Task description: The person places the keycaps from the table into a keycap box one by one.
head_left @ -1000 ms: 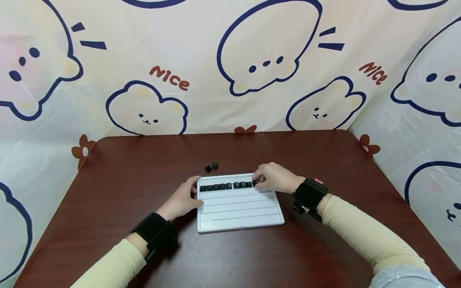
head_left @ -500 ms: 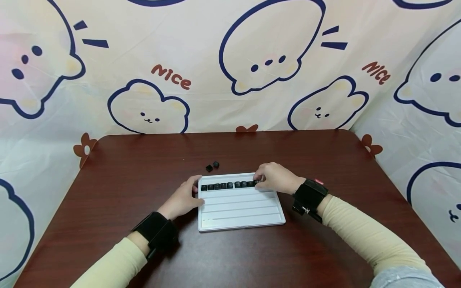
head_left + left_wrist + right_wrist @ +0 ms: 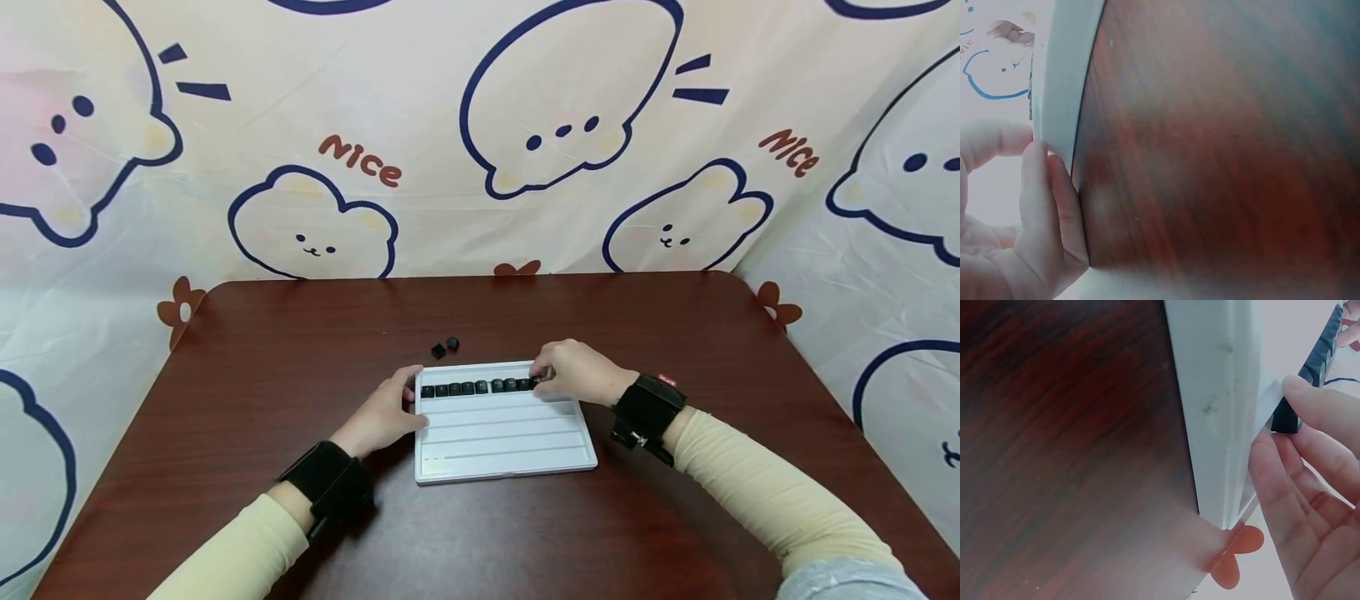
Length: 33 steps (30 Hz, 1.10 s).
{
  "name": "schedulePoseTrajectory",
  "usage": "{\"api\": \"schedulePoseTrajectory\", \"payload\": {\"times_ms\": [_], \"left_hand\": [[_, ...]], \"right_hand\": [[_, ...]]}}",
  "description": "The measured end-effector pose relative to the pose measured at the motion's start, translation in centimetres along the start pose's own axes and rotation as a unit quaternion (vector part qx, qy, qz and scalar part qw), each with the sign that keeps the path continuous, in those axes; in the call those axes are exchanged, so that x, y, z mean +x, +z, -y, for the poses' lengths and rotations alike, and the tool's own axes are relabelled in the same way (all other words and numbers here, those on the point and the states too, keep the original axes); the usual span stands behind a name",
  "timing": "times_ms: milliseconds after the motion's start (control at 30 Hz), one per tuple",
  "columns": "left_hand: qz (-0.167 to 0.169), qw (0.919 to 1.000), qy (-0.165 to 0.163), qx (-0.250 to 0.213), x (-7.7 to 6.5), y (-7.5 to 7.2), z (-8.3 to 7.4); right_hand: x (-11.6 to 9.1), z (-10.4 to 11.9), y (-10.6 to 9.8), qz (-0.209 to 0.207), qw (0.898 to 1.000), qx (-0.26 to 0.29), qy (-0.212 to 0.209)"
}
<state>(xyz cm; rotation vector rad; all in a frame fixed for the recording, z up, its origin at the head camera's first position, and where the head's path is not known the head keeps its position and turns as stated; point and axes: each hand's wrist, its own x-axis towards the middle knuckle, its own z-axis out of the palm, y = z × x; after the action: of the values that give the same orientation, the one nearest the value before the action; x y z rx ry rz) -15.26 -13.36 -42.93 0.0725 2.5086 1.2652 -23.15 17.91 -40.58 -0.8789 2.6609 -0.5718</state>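
A white grooved tray [image 3: 510,454] lies on the table with a row of black keycaps [image 3: 468,388] along its top groove. My left hand [image 3: 381,415] holds the tray's left edge, thumb on the near side and fingers farther up; the left wrist view shows its fingertips against the side wall [image 3: 1063,81]. At the row's right end my right hand [image 3: 583,372] pinches a black keycap [image 3: 1285,417] between thumb and fingers, right at the groove. In the head view those fingers mostly cover that keycap.
Two loose black keycaps, one square-looking [image 3: 438,351] and one rounder [image 3: 452,342], lie on the brown table [image 3: 300,350] just beyond the tray. A printed cloth [image 3: 435,83] hangs behind the table's far edge and along its sides.
The head view has shifted slightly. The keycap at my right fingertips, tilted a second ago, now sits more in line with the row. My left hand stays on the tray's edge.
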Motion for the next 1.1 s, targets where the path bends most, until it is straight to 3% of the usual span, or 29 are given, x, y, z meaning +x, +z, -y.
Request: {"api": "schedulePoseTrajectory", "payload": {"times_ms": [600,933,1100], "left_hand": [[0.000,1.0000,-0.003,0.002,0.2,0.1,0.1],[-0.010,0.9999,-0.004,0.004,0.0,-0.1,0.0],[-0.006,1.0000,-0.005,0.000,0.1,0.1,-0.1]], "right_hand": [[1.0,1.1,-2.3,0.036,0.998,-0.023,-0.035],[5.6,2.8,-3.3,0.043,0.992,-0.020,-0.118],[8.5,3.9,-2.9,0.051,0.992,-0.009,-0.117]]}}
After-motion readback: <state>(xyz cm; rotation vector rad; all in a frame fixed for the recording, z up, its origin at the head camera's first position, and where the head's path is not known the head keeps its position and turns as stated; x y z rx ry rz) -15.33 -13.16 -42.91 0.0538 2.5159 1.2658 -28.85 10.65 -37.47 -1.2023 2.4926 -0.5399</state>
